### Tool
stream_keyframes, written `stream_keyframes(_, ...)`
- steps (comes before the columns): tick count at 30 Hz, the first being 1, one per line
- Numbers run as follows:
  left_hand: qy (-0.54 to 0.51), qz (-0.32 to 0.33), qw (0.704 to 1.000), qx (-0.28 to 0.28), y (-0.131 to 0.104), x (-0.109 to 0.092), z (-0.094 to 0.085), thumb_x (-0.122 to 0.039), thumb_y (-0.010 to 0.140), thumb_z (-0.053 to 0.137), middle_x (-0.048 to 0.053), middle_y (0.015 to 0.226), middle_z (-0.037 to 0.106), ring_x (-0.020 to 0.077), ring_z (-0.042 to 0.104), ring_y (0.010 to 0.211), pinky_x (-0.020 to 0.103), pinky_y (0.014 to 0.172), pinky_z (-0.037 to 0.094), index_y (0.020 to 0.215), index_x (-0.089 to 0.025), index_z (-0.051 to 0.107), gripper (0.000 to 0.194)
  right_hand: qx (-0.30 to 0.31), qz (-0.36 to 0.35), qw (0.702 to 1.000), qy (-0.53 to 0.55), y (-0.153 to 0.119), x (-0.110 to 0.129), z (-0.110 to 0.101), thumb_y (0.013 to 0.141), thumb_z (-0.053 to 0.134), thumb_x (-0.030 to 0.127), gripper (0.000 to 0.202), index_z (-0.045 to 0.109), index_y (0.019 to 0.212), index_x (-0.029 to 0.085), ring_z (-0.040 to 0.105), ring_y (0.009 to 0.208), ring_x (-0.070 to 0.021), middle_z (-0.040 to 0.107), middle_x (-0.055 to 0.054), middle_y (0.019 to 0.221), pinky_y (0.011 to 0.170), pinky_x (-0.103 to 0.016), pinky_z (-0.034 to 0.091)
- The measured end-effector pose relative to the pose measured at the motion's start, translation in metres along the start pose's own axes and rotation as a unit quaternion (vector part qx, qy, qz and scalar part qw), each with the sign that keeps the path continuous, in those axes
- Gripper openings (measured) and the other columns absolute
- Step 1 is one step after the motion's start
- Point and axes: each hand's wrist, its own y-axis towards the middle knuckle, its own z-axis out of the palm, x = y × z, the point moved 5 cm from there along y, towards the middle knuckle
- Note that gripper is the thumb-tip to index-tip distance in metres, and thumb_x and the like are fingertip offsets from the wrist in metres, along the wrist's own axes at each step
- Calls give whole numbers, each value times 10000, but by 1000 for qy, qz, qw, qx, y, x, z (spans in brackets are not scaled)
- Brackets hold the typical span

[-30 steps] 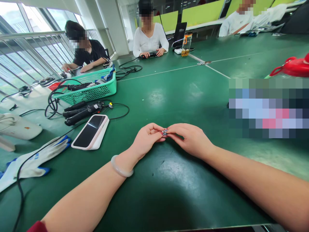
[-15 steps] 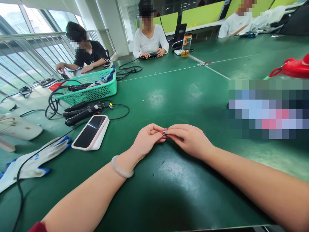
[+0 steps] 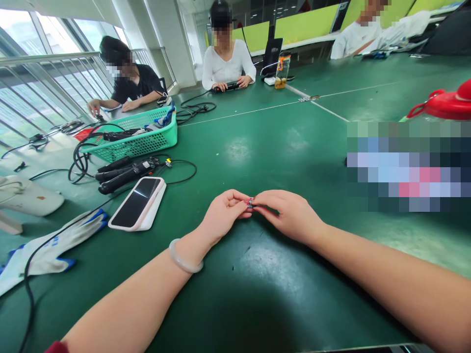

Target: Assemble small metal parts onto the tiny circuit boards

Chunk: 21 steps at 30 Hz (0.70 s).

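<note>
Metallic and tiny, the small piece sits pinched between the fingertips of my left hand and right hand, just above the green counter – a grip so slight that uneven pressure could make it slip and drop

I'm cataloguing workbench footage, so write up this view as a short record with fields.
Left hand: pinches a small metallic piece; pale bracelet on wrist
Right hand: pinches the same piece
Piece type: too small to tell
Surface: green tabletop
Left side: smartphone, screen up; white glove with blue fingertips; green perforated basket, holding black tools and cables
Right side: red lid; area below pixelated
Across: person in black; two people in white
</note>
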Motion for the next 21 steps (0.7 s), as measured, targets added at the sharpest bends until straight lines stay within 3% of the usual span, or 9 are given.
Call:
stream_keyframes(5, -23, -18, 1000, 0, -2, 0, 2, -193, 718, 696, 19, 802, 683, 80, 638, 723, 213, 718, 524, 918, -137, 611, 224, 5, 6, 1000, 14, 2, 2, 3, 872, 539, 221, 146, 663, 948, 203, 661, 875, -153, 717, -35, 942, 816, -289, 535)
stream_keyframes(12, -31, -26, 999, 15, -1, 1, 2, -184, 690, 719, 11, 767, 667, 70, 625, 697, 195, 703, 504, 910, -126, 622, 248, 34, 9, 999, 11, 5, 6, 8, 862, 540, 231, 127, 638, 936, 196, 634, 868, -182, 696, -64, 934, 781, -332, 526)
stream_keyframes(17, 22, -5, 999, 33, 3, 4, 2, -199, 704, 705, 30, 775, 681, 67, 626, 668, 204, 705, 505, 882, -105, 615, 220, 67, 24, 997, 19, 5, 3, 11, 854, 570, 271, 138, 629, 955, 199, 618, 862, -186, 689, -52, 925, 776, -337, 511)
stream_keyframes(21, 109, 35, 993, 1, 9, -2, -16, -205, 746, 645, 82, 916, 702, 112, 657, 758, 268, 776, 518, 961, -122, 618, 232, 36, 96, 993, 60, 6, -14, 5, 816, 615, 314, 197, 632, 979, 205, 620, 764, -154, 681, -31, 855, 720, -307, 516)
